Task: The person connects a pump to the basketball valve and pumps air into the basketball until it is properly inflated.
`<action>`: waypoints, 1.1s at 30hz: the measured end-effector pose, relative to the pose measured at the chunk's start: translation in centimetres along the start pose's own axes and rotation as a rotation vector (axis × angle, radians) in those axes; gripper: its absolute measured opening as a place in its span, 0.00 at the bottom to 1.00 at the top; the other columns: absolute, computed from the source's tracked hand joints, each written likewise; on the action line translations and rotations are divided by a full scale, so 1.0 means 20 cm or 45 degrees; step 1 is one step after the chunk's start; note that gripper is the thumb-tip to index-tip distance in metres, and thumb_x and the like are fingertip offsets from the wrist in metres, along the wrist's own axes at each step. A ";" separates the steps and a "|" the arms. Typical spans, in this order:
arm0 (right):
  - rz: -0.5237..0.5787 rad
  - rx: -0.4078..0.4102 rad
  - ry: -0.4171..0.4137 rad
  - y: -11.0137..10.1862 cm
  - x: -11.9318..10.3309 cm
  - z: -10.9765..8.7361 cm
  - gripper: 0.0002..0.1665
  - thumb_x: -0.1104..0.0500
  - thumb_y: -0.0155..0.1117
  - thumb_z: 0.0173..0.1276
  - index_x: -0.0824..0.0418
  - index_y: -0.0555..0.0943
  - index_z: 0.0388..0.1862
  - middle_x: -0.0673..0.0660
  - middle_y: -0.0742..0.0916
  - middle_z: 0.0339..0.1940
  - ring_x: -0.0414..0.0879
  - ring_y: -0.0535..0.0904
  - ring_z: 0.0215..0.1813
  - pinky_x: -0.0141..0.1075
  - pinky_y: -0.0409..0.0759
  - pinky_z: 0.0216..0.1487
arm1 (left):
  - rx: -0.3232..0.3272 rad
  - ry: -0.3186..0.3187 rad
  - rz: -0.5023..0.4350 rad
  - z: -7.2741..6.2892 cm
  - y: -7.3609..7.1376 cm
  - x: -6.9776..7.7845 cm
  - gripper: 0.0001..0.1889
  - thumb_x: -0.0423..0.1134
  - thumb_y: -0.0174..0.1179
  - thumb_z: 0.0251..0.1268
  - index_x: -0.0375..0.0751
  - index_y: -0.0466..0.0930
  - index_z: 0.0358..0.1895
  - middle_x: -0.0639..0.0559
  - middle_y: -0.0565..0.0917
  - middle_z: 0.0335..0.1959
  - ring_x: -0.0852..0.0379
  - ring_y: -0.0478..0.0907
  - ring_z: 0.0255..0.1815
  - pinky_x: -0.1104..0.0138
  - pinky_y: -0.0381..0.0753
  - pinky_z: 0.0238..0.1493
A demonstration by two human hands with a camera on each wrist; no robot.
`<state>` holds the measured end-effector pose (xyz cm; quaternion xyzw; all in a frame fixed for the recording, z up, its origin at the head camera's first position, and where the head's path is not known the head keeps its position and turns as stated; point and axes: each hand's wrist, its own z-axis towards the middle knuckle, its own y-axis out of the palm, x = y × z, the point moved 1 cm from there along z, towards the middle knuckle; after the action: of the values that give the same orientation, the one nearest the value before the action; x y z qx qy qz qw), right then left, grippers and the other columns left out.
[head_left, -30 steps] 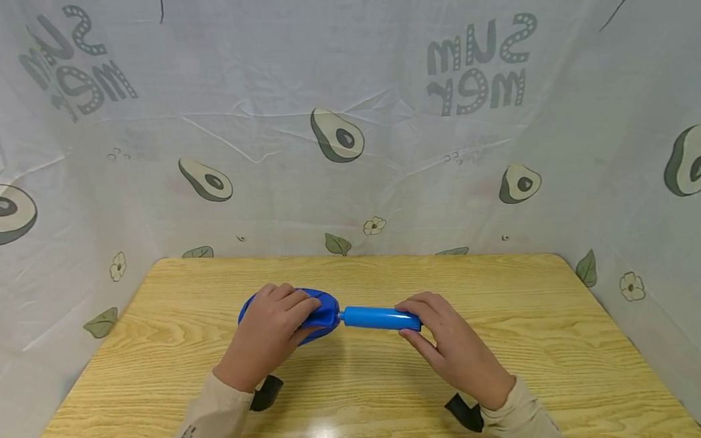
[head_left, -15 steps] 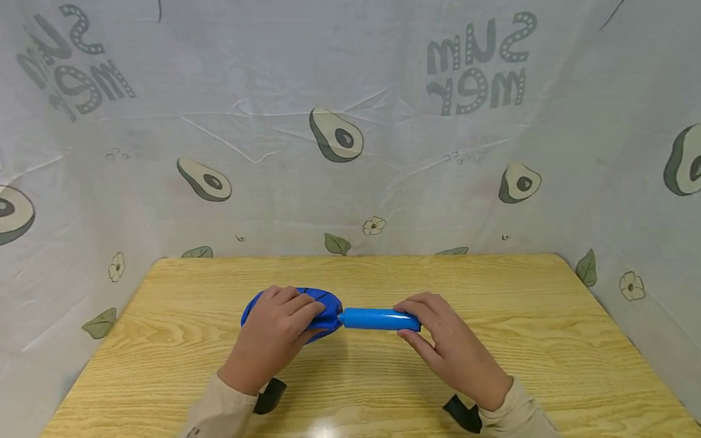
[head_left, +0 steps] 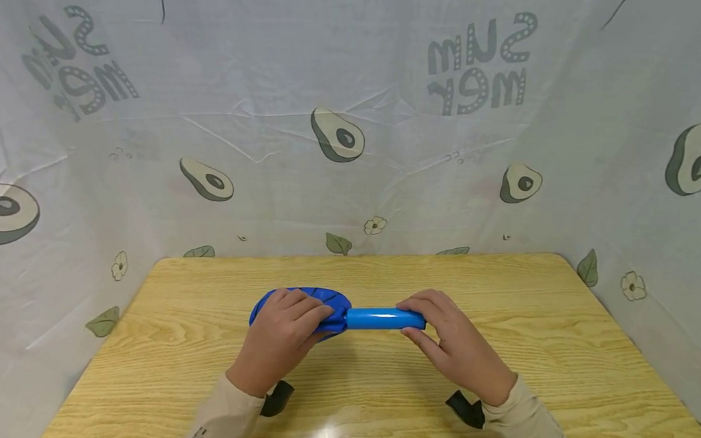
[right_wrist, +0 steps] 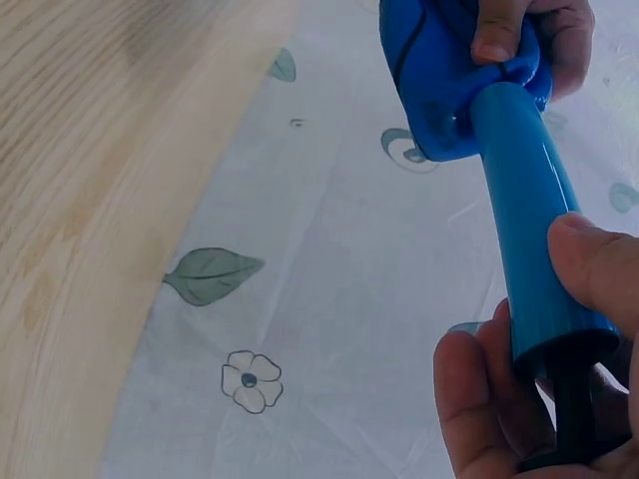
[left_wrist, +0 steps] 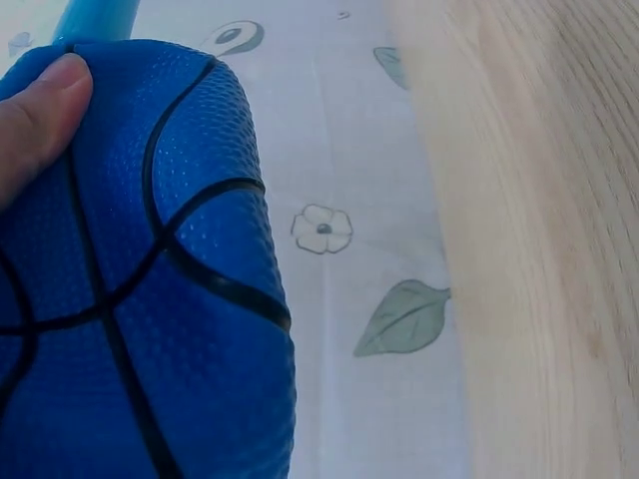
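Note:
In the head view my left hand (head_left: pixel 281 337) grips a limp blue basketball (head_left: pixel 340 308) from above, above the wooden table. The left wrist view shows the ball's black seams and its flattened, folded-in shape, with my thumb (left_wrist: pixel 55 115) pressing near its end. My right hand (head_left: pixel 457 346) holds the far end of a light blue hand pump (head_left: pixel 381 318). Seen from the right wrist, the pump's barrel (right_wrist: pixel 529 210) butts against the dented ball, and fingers curl around its black handle end (right_wrist: pixel 572 399). Any needle between ball and pump is hidden.
The wooden table (head_left: pixel 513 316) spreads beneath both hands. A pale curtain (head_left: pixel 262 151) printed with avocados, leaves and flowers hangs behind and at the sides. Black straps (head_left: pixel 466 409) hang at both wrists.
My left hand has shifted right with the basketball, pushing it against the pump's tip. The small gap with a thin fitting seen before has closed. The right hand has barely moved.

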<state>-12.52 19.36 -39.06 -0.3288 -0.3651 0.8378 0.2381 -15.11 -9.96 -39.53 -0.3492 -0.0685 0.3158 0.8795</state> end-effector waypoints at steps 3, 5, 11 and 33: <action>0.005 -0.004 0.000 0.00 0.01 0.01 0.21 0.62 0.72 0.71 0.58 0.80 0.61 0.50 0.81 0.56 0.41 0.74 0.55 0.42 0.82 0.48 | 0.005 -0.009 0.000 0.01 0.01 0.00 0.17 0.43 0.81 0.50 0.44 0.87 0.42 0.54 0.89 0.37 0.54 0.83 0.39 0.60 0.79 0.40; 0.013 0.005 0.002 -0.01 0.01 0.02 0.21 0.62 0.72 0.71 0.58 0.80 0.61 0.50 0.81 0.56 0.41 0.74 0.55 0.43 0.82 0.48 | 0.007 -0.019 -0.001 0.02 0.01 0.00 0.17 0.42 0.81 0.52 0.44 0.87 0.42 0.54 0.89 0.38 0.53 0.83 0.40 0.60 0.79 0.41; 0.050 0.039 -0.005 0.01 0.02 0.03 0.22 0.64 0.73 0.69 0.57 0.80 0.60 0.50 0.81 0.57 0.42 0.75 0.55 0.43 0.81 0.49 | 0.050 -0.032 0.004 0.03 0.00 -0.02 0.19 0.42 0.82 0.49 0.43 0.88 0.44 0.53 0.90 0.39 0.53 0.83 0.41 0.58 0.81 0.43; -0.041 0.042 0.033 -0.04 0.06 -0.01 0.22 0.59 0.78 0.65 0.54 0.85 0.57 0.46 0.86 0.50 0.40 0.79 0.50 0.38 0.83 0.41 | -0.322 -0.222 -0.093 -0.02 0.03 -0.06 0.24 0.53 0.78 0.59 0.46 0.84 0.55 0.54 0.86 0.47 0.54 0.80 0.48 0.58 0.82 0.50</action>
<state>-13.11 20.76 -39.01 -0.3299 -0.3535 0.8354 0.2615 -16.14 -10.62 -40.14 -0.4258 -0.1967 0.3016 0.8301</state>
